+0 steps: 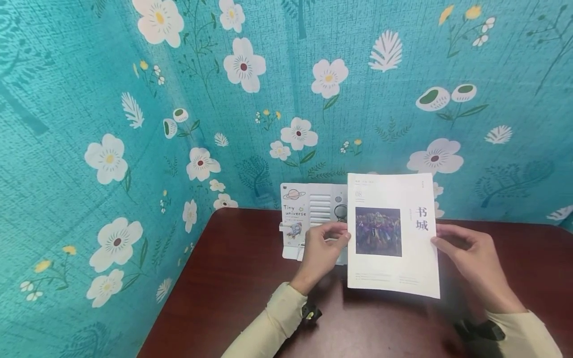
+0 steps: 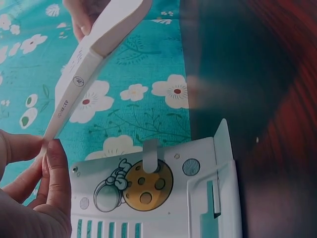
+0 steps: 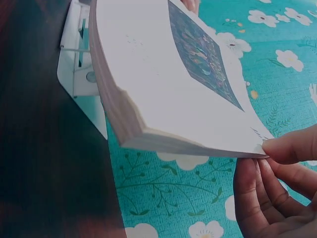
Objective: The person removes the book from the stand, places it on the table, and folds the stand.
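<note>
A white book (image 1: pixel 380 271) with a dark square picture on its cover is held upright over the table. My left hand (image 1: pixel 323 251) pinches its left edge, thumb in front; the left wrist view shows these fingertips at the book's spine (image 2: pixel 72 94). On the opposite side my right hand (image 1: pixel 476 258) pinches the edge between thumb and fingers, right at the page edges (image 3: pixel 171 144) in the right wrist view. Behind the book stands a white book stand (image 1: pixel 294 209) with space drawings and slots, its right part hidden by the book.
The dark red wooden table (image 1: pixel 233 278) meets a teal flowered cloth (image 1: pixel 268 99) at its back and left. In the left wrist view a metal clip (image 2: pixel 149 156) projects over the stand's astronaut panel. Dark straps (image 1: pixel 311 313) circle the wrists.
</note>
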`<state>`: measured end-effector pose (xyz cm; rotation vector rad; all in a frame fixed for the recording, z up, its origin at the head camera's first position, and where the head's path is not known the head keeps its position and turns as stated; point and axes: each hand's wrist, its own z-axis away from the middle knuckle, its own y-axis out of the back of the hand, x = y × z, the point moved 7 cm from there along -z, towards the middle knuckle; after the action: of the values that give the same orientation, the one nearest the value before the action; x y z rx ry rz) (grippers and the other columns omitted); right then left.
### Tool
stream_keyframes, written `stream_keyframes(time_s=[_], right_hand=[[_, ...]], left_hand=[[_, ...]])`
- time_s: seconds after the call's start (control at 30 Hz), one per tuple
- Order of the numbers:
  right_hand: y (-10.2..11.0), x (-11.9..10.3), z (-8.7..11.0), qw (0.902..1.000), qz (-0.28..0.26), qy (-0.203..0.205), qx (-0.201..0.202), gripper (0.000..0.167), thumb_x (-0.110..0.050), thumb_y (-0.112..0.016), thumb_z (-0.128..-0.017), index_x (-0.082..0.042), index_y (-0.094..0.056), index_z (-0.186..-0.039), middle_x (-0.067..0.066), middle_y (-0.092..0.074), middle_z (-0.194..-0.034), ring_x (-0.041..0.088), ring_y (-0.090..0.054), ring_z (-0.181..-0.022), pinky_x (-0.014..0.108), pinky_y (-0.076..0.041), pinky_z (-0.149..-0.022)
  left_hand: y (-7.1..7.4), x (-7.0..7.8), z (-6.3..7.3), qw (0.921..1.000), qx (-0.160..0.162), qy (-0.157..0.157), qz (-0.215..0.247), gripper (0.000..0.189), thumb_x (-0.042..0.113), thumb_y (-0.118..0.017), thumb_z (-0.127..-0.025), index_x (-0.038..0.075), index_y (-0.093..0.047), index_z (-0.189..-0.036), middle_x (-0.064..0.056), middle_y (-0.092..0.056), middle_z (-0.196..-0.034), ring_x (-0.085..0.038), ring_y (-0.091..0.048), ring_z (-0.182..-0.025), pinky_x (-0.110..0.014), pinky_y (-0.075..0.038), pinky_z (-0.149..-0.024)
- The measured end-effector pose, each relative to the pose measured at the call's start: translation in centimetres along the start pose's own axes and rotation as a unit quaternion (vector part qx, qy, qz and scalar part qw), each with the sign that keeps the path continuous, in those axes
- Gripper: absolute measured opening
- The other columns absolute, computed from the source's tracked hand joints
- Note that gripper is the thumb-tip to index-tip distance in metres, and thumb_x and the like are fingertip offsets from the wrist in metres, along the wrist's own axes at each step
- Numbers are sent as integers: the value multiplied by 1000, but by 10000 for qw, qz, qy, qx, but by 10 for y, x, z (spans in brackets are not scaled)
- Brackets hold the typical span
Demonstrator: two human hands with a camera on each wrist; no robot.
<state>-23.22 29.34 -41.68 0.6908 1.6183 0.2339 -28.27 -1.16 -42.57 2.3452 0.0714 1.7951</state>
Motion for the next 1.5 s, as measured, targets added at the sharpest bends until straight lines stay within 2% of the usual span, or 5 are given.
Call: stream_keyframes(time_s=[0.37, 0.97, 1.2, 1.3, 1.5], right_hand=[[9, 17, 1, 9997, 125, -207, 93, 44, -17, -74, -97, 6, -66, -133, -39, -60, -90, -11, -59, -80, 18, -51, -61], [23, 41, 6, 9975, 310, -626, 56, 49, -22, -74, -97, 6, -64, -135, -39, -58, -89, -10, -59, -78, 20, -51, -61], [23, 47, 6, 9970, 327, -703, -32, 46, -21, -73, -97, 7, -65, -133, -36, -61, -87, -10, -60, -78, 21, -51, -61], [22, 51, 5, 9960, 410, -786, -107, 47, -22, -73, -97, 6, -65, -134, -29, -66, -89, -10, -59, -78, 21, -51, -61], [18, 54, 5, 9942, 631, -820, -291, 47, -22, -70, -99, 7, -63, -136, 15, -76, -110, -5, -63, -74, 23, -53, -59]], left_hand=[[-18, 4, -2, 9998, -127, -105, -146, 15, 7, -74, -93, 5, -80, -106, -9, -79, -96, 0, -72, -82, -18, -60, -77], [-49, -9, 4, 9994, -329, -35, -88, 17, -1, -71, -92, 2, -78, -108, -10, -79, -99, 3, -70, -82, -14, -59, -77], [-52, -16, 4, 9988, -367, 261, -189, 19, 0, -72, -91, 4, -79, -108, -7, -79, -94, 4, -69, -78, -14, -59, -75], [-54, -20, 4, 9979, -461, 402, -192, 22, -1, -74, -89, 4, -79, -109, -5, -79, -93, 4, -70, -78, -14, -58, -74], [-58, -26, 6, 9964, -651, 501, -185, 27, -3, -76, -86, 2, -77, -112, -7, -79, -96, 2, -71, -81, -14, -59, -75]])
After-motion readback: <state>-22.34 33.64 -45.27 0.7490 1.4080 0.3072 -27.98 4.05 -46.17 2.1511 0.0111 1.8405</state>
